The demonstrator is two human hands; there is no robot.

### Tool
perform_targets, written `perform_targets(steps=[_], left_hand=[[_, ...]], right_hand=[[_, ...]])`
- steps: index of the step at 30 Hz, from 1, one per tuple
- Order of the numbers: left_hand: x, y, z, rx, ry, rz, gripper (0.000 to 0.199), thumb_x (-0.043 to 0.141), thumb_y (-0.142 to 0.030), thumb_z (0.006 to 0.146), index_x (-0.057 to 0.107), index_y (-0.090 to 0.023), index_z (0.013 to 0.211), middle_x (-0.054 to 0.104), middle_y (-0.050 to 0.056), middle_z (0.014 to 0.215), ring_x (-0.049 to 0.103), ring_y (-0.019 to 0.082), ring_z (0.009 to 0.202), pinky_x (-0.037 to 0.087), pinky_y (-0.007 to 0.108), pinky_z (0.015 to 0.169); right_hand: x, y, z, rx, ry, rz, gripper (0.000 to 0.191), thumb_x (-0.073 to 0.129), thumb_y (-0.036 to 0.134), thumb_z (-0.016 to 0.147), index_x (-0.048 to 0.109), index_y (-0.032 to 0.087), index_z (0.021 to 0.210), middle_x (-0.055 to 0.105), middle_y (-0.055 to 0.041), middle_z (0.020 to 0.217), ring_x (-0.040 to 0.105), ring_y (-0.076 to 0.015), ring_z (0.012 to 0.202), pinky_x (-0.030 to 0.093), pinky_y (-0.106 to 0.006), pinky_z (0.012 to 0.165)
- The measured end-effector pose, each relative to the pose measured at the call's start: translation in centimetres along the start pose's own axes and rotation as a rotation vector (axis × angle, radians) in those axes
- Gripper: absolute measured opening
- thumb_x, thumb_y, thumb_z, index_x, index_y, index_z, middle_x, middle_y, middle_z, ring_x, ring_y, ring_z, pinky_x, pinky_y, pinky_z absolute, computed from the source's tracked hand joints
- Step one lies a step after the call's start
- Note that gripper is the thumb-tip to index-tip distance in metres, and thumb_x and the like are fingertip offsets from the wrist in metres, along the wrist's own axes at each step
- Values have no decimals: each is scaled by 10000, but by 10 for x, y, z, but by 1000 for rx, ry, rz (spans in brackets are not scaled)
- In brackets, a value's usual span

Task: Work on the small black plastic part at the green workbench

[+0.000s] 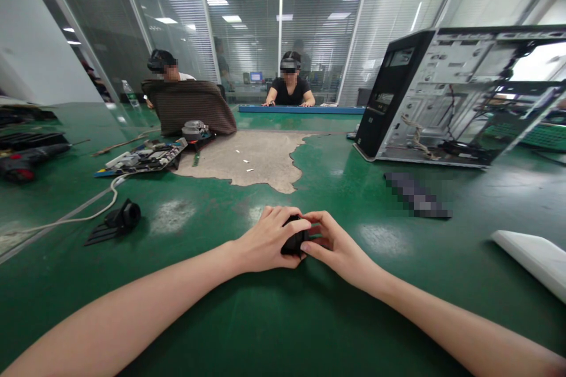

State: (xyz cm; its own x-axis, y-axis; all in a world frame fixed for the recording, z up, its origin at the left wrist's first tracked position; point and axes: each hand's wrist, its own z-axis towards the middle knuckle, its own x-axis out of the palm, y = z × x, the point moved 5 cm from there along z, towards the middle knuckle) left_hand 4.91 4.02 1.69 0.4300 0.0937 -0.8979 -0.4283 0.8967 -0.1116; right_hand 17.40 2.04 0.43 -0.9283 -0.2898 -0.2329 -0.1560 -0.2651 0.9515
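Left grip wraps a small black part; right grip pinches its right side. Part is low over the green desk, contact unclear, on the near side of the bare patch. Judgement: brace with left, keep right contact light and square. Visible face points up toward camera; long axis unreadable, hidden under the grips.

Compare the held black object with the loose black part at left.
The held object is between the left grip and right grip; the loose part lies on the green table.
The held object is partly covered; the loose part shows a round end and a flatter end.
Both are black.
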Motion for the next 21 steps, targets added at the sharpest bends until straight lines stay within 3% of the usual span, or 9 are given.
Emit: perform_targets(steps=[7, 12, 21], left_hand=[[-1, 1, -1, 5, -8, -24, 664, 614, -274, 670, 254, -212, 1225, 430, 103, 1195, 436, 253, 1048, 311, 382, 850], [-2, 0, 0, -20, -26, -41, 616, 599, -308, 684, 265, -187, 1187, 464, 106, 1166, 453, 258, 1020, 321, 382, 832], [-2, 0, 2, -39, -10, -49, 583, 602, -304, 672, 307, -180, 1159, 474, 105, 1160, 459, 261, 1013, 328, 386, 831]], right_hand=[[2, 4, -2, -7, 52, 46, 273, 625, 201, 748, 425, 223, 932, 522, -5, 943, 553, -157, 949, 490, -335, 830], [2, 4, 0, -10, 33, 76, 153, 545, 266, 816, 434, 213, 908, 533, -6, 894, 570, -142, 858, 519, -317, 752], [1, 4, -3, -46, 32, -83, 225, 525, 209, 820, 440, 217, 1028, 510, -39, 980, 560, -165, 918, 523, -336, 782]])
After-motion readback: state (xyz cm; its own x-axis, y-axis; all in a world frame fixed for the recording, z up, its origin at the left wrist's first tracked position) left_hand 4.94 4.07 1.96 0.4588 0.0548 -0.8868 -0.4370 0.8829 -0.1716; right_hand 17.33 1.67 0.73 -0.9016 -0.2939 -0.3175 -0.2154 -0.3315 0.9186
